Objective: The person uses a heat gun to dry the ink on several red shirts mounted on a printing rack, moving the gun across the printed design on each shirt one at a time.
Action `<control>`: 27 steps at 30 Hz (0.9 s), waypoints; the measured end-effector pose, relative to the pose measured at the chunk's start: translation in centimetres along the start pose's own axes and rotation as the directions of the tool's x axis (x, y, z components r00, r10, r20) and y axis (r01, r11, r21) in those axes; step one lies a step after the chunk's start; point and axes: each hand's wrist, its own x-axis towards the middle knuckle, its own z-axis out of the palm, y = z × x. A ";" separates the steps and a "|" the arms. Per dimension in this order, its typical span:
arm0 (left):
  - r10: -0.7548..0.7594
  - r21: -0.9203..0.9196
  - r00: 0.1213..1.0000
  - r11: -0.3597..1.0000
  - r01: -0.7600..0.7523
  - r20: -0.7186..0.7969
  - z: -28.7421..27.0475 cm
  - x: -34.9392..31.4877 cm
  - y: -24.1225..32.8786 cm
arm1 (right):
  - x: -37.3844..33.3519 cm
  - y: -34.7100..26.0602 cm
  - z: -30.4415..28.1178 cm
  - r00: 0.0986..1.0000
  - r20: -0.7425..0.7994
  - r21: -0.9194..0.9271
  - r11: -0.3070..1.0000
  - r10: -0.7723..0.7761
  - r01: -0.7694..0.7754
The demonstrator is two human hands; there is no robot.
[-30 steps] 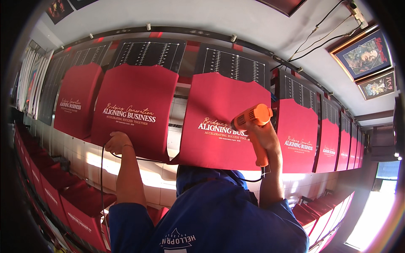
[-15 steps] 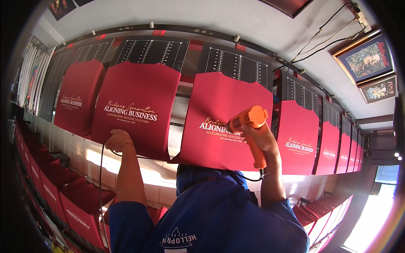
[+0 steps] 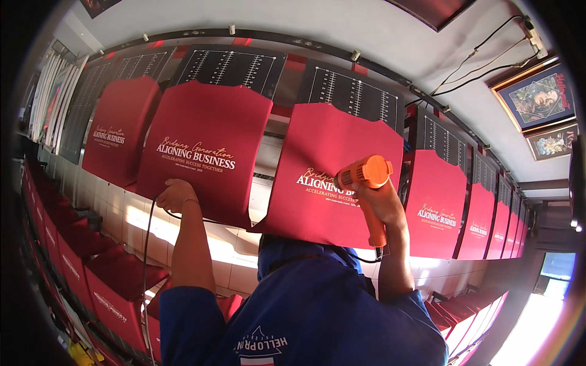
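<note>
From where I stand, the orange heat gun (image 3: 373, 173) and the fingers around it hide the middle of the white and gold print (image 3: 314, 182) on the red shirt (image 3: 336, 140) in front of the person. I cannot tell whether the nozzle touches the cloth or sits just above it. Part of the heat gun's handle is hidden too, behind the right hand (image 3: 386, 204), and the palm of the left hand (image 3: 177, 194) is turned out of sight.

The right arm reaches up with the elbow bent. That hand is wrapped around the heat gun where the handle meets the body, with the nozzle pointing left across the print and the handle hanging down. The left arm stretches nearly straight up and inward; its fingers are curled around a black cord (image 3: 146, 262), beside the lower edge of a 2nd red shirt (image 3: 207, 122). Whether they also touch that hem is hard to see.

The front shirt lies on a black board (image 3: 351, 94) marked with white lines, only the top of which shows above the neckline. On the right, more red shirts (image 3: 436, 189) shrink into the distance, the farthest too small to make out. The lower framed picture (image 3: 552, 141) on the wall is cut off by the dark rim.
</note>
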 end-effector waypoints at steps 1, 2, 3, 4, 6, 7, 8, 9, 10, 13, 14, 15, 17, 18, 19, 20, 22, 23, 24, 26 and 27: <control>0.001 0.002 1.000 1.000 -0.001 -0.005 0.1 0.1 0.0 | 0.0 0.0 0.0 0.999 -0.001 0.005 0.999 0.037 -0.037; 0.002 0.004 1.000 1.000 -0.002 -0.009 0.3 0.2 -0.1 | 0.2 0.0 -0.1 1.000 -0.006 0.001 1.000 0.020 -0.020; 0.003 0.007 1.000 1.000 -0.003 -0.014 0.5 0.3 -0.2 | 0.3 -0.1 -0.1 1.000 -0.010 -0.003 1.000 0.003 -0.003; 0.002 0.015 1.000 1.000 -0.002 -0.013 0.6 0.4 -0.2 | 0.5 -0.4 -0.1 1.000 -0.014 -0.007 1.000 -0.014 0.013; 0.003 0.029 1.000 1.000 -0.002 -0.009 0.9 0.5 -0.2 | 0.4 -1.3 0.8 0.998 -0.028 -0.035 0.998 -0.060 0.059; 0.005 0.025 1.000 1.000 -0.005 -0.017 0.9 0.4 -0.2 | 0.4 -1.6 1.1 0.996 -0.035 -0.050 0.995 -0.084 0.083; 0.008 0.021 1.000 1.000 -0.007 -0.024 0.9 0.3 -0.2 | 0.3 -1.4 0.9 0.999 -0.024 -0.010 0.999 -0.036 0.035; 0.006 0.017 0.999 1.000 -0.006 -0.034 0.8 0.4 -0.2 | 0.4 -1.1 0.6 1.000 -0.005 0.028 1.000 0.012 -0.012; 0.002 0.017 0.999 1.000 -0.001 -0.036 0.9 0.5 -0.3 | 0.5 -0.9 0.4 0.998 0.015 0.066 0.996 0.060 -0.060; -0.002 0.014 1.000 1.000 0.003 -0.029 0.8 0.4 -0.1 | 1.1 -0.5 1.1 0.996 -0.070 -0.028 0.998 -0.063 0.061; -0.001 0.011 1.000 1.000 0.001 -0.019 0.6 0.2 -0.1 | 1.2 0.0 1.0 0.998 -0.037 -0.024 0.998 -0.053 0.052; -0.001 0.007 1.000 1.000 0.001 -0.011 0.3 0.0 0.0 | 1.5 0.3 0.8 0.999 -0.001 -0.019 0.999 -0.044 0.044; -0.008 0.005 1.000 1.000 0.008 -0.009 0.5 0.2 0.0 | 1.6 0.6 0.7 0.999 0.032 0.003 0.999 -0.041 0.040; -0.013 0.005 1.000 1.000 0.013 -0.009 0.6 0.3 -0.1 | 1.6 0.3 0.8 0.998 0.032 0.021 0.999 -0.045 0.045; -0.014 0.011 1.000 1.000 0.014 -0.009 0.6 0.4 -0.1 | 1.6 0.0 0.9 0.998 0.032 0.039 0.998 -0.050 0.049; -0.014 0.018 1.000 1.000 0.014 -0.009 0.7 0.5 -0.2 | 1.6 -0.2 1.3 0.998 0.007 -0.004 0.998 -0.056 0.056; -0.014 0.017 1.000 1.000 0.014 0.004 0.7 0.4 -0.1 | 1.6 -0.7 2.1 0.996 -0.048 -0.092 0.993 -0.072 0.068; -0.016 0.011 1.000 1.000 0.015 0.015 0.6 0.4 -0.1 | 1.5 -0.7 2.0 1.000 -0.001 -0.058 0.998 -0.027 0.027; -0.019 0.006 0.999 1.000 0.019 0.027 0.5 0.5 -0.2 | 1.4 -0.7 1.9 0.999 0.050 -0.028 0.999 0.017 -0.016; -0.015 -0.013 1.000 1.000 0.016 0.027 0.5 0.4 -0.2 | 1.4 -0.8 2.0 0.995 0.091 0.000 1.000 0.029 -0.029; -0.012 -0.023 1.000 1.000 0.012 0.025 0.5 0.4 -0.2 | 1.5 -0.7 2.1 0.997 0.080 0.004 1.000 -0.003 0.003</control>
